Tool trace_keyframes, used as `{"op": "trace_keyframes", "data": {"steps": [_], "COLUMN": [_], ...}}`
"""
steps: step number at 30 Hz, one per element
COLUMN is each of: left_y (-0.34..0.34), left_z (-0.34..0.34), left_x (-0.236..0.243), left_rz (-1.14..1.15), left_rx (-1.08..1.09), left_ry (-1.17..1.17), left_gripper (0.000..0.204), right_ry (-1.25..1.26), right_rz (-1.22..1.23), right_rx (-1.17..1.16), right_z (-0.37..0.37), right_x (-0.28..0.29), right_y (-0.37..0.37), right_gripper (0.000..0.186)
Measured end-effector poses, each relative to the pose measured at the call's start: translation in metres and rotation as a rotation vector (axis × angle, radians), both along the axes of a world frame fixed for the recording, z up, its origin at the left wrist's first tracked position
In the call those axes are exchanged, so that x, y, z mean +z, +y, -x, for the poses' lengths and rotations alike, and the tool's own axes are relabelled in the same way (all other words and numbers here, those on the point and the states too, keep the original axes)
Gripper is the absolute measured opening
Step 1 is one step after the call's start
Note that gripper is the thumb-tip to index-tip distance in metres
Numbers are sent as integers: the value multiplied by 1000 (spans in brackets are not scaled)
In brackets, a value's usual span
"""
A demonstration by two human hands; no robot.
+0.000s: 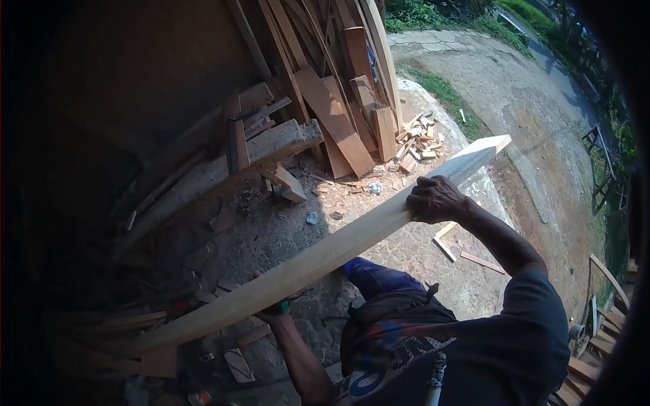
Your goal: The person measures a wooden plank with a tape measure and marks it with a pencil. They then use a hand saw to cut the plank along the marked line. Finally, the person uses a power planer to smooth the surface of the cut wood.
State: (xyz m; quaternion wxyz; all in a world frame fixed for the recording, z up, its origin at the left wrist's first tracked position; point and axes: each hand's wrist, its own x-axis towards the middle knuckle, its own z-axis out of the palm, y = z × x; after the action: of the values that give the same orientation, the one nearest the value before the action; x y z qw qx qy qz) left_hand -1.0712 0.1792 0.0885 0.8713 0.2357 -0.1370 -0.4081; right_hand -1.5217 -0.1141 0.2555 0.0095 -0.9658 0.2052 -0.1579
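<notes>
A long, pale wooden plank (318, 260) slants across in front of me, from the dim lower left up to its sunlit end at the upper right. Closed over it near that bright end is my right hand (437, 199), knuckles up. My left hand (272, 312) grips the plank from the near side, lower down; most of its fingers are hidden by the wood, and a fingertip shows at the far edge. Something green and dark sits at the left palm, too covered to identify.
Boards and planks (335, 122) lean upright at the back, beside a pile of wood offcuts (420, 142). A thick, rough beam (277, 145) lies raised at the left. Shavings and scraps litter the stone floor (399, 247). More cut timber (602, 338) lies at the lower right.
</notes>
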Motion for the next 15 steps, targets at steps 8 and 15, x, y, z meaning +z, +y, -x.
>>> {"op": "trace_keyframes", "data": {"steps": [8,15], "left_y": [-77,-89], "left_z": [-109,-210], "left_x": [45,55], "left_rz": [-350,-512], "left_rx": [8,116], "left_ry": [202,165], "left_gripper": [82,46], "right_ry": [-126,-141], "right_rz": [3,19], "right_rx": [-43,27], "right_z": [-120,-258], "right_x": [-27,-14], "right_y": [-85,-152], "right_gripper": [44,54]}}
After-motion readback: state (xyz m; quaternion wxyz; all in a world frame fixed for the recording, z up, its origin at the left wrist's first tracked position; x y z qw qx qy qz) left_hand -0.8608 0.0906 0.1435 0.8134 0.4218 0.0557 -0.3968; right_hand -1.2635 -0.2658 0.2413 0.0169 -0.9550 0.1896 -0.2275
